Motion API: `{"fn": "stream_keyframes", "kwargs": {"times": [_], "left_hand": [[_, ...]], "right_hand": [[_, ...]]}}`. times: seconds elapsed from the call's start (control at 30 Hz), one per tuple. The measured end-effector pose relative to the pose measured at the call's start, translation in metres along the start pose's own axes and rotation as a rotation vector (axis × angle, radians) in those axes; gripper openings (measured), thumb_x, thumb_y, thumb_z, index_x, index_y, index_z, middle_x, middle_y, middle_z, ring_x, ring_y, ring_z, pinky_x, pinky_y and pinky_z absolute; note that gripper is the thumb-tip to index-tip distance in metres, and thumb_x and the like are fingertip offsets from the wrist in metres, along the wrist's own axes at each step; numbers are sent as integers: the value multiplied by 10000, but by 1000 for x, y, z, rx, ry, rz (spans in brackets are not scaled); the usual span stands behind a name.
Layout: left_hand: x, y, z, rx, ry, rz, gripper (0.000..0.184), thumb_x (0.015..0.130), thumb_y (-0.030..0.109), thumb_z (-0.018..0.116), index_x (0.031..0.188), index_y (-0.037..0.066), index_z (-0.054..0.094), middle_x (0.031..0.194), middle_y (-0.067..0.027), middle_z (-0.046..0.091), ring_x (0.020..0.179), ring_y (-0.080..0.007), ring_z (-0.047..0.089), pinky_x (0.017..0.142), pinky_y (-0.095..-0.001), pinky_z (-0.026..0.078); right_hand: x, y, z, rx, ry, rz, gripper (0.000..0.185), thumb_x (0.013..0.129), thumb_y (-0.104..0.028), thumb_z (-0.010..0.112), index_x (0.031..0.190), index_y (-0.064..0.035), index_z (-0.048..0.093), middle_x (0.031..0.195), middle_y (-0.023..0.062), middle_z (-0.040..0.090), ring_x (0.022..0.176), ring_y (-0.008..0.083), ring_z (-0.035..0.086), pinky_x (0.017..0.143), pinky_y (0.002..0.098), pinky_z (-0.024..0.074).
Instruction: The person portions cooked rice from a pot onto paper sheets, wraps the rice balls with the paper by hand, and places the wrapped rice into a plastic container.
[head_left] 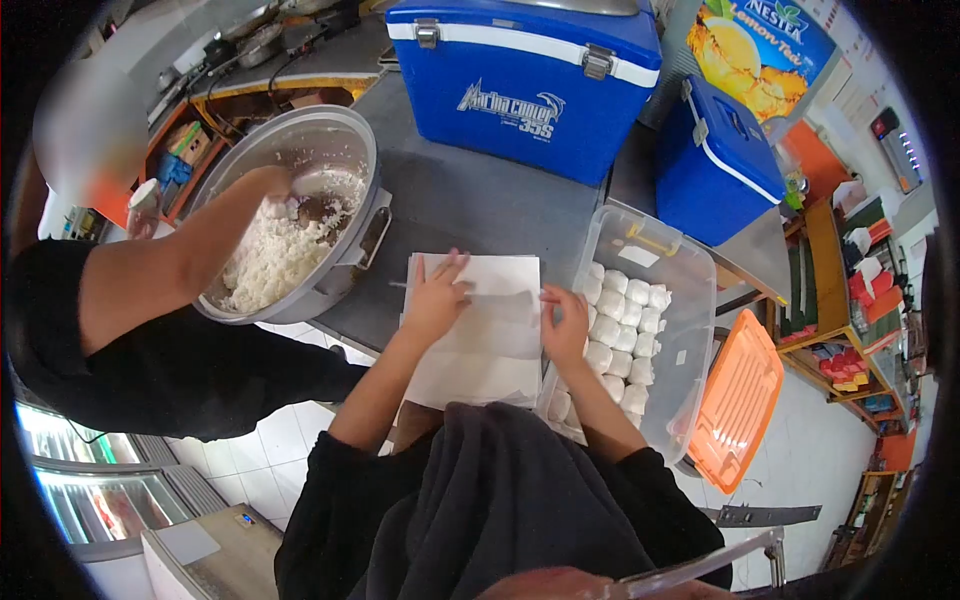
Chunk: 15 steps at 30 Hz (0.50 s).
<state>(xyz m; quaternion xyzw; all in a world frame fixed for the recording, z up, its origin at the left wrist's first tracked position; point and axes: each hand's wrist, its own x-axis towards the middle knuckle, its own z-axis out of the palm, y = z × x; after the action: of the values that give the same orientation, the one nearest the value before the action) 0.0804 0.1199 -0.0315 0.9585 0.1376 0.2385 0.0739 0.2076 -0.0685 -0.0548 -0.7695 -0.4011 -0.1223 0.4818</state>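
White paper sheets (pixel 475 372) lie stacked on the grey table in front of me. My left hand (pixel 436 298) rests on the upper left part of the paper, fingers spread. At the paper's right edge is my right hand (pixel 565 322), its fingers bent near the sheet; whether they pinch it is too small to tell. Just right of that hand, a clear plastic bin (pixel 690 290) holds several white wrapped bundles (pixel 621 337) in rows.
A co-worker's arm (pixel 190 250) reaches into a large pot (pixel 365 150) of white rice (pixel 265 255) at left. Blue coolers (pixel 520 90) (pixel 715 165) stand at the back. An orange lid (pixel 738 400) leans right of the bin.
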Motion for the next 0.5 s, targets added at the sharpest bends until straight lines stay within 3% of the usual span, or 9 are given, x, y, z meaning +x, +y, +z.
{"fn": "stream_keyframes", "kwargs": {"times": [0.03,0.07,0.13,0.27,0.33,0.37,0.4,0.47,0.5], "left_hand": [[1,-8,3,-94,-225,81,168,748,196,595,889,128,655,1051,-67,603,999,-235,540,884,-481,355],[4,-5,0,-94,-218,85,168,748,196,595,889,128,655,1051,-67,603,999,-235,540,884,-481,355],[6,2,-9,-300,-338,-62,120,758,189,577,793,122,670,919,-92,637,878,-266,587,772,-429,442],[-12,11,-10,-300,-314,-2,140,761,171,551,810,85,650,821,-113,639,787,-290,600,677,-385,476],[-26,23,-10,-73,-541,11,171,767,145,517,858,45,623,877,-118,635,794,-281,599,680,-403,473],[-33,32,-14,-125,-578,-15,206,770,128,494,916,12,582,1015,-137,599,920,-282,581,758,-402,473],[-47,33,-7,-124,-581,-17,206,770,128,494,916,12,582,1015,-137,599,920,-282,581,758,-402,473],[-70,33,14,-172,-298,76,245,799,129,476,998,12,558,1173,-139,519,1091,-280,505,869,-415,436],[-80,35,23,-193,-248,75,301,822,139,471,1093,20,525,1276,-131,439,1220,-261,388,949,-428,376]], "right_hand": [[-15,-3,3,44,-41,-159,233,712,25,552,939,-27,567,799,75,623,800,251,578,781,360,419],[-29,-9,8,87,-82,-320,194,711,21,551,899,-18,578,829,77,625,819,275,579,837,365,413],[-43,-36,19,167,-458,-551,233,705,11,548,938,3,561,945,120,601,918,292,559,930,381,370],[-53,-42,45,12,-452,-471,300,697,5,543,996,22,535,1027,155,560,1001,309,518,936,405,367],[-50,-30,44,164,-660,-396,385,685,10,537,1067,41,499,1116,173,508,1104,314,450,968,411,334],[-52,-23,39,169,-662,-393,385,685,10,537,1067,41,499,1116,173,508,1104,314,450,968,411,334],[-53,-14,33,224,-636,-322,395,679,18,530,1072,42,496,1124,174,504,1112,326,441,974,410,326],[-56,7,31,275,-606,-257,406,673,25,523,1078,43,493,1132,175,500,1119,337,432,981,409,318],[-64,17,32,52,-381,-77,404,670,30,515,1074,39,497,1130,177,502,1119,347,431,980,413,317]]}}
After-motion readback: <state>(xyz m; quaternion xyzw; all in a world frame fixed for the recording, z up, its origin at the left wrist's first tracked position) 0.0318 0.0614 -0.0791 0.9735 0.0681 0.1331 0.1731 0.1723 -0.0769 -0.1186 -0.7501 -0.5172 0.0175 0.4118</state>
